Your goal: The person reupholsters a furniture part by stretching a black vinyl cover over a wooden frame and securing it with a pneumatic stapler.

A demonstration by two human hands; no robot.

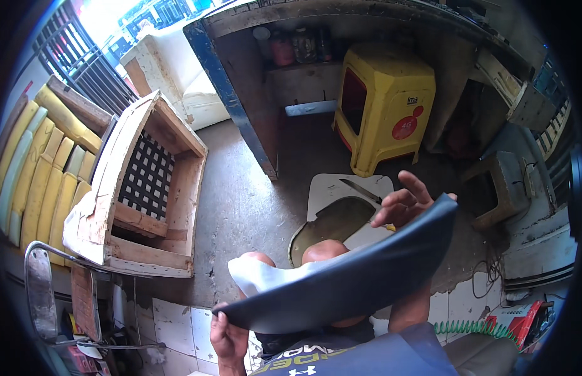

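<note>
A curved black sheet [347, 282], which looks like upholstery vinyl with a whitish underside, stretches across my lap above my knees. My left hand [227, 338] pinches its left corner, thumb on the near side. My right hand [405, 202] rises behind the sheet's far edge near its right end, fingers apart and curved; the sheet hides its wrist, and whether the palm touches the sheet I cannot tell. Beyond my knees lies a white board [325, 188] on the floor. On it are a knife [361, 190] and a dark olive panel [331, 225] with a rounded edge.
A yellow plastic stool [388, 106] stands beneath a worn workbench [231, 94]. To the left sits a bare wooden seat frame [154, 188] with woven black webbing, beside stacked yellow foam pieces [46, 182]. A green coiled hose [472, 327] lies at lower right; another stool [500, 188] stands right.
</note>
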